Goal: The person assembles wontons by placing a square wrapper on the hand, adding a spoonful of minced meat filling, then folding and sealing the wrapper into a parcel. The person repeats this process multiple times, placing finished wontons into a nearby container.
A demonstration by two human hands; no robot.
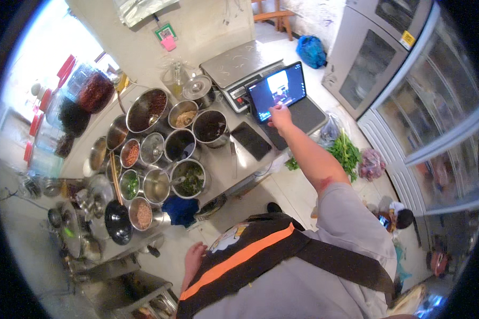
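Note:
My right hand [280,118] reaches out to a tablet [295,89] with a lit screen, its fingertips at the lower left part of the screen. Nothing is held in it. The tablet leans upright on a dark keyboard cover [305,115]. Down at my side, beside my dark apron [259,243] with its orange stripe, hangs my left hand [195,254], fingers loosely bent and no object visible in it. A flat black device [251,140] lies on the steel counter [223,175], left of the tablet.
Several steel pots, among them one with chopped greens [187,178], crowd the counter's left side. Behind the tablet sits a weighing scale [239,63]. Leafy vegetables [343,151] lie on the floor near a glass-door cabinet [443,99]. At right, another person [401,217] is partly visible.

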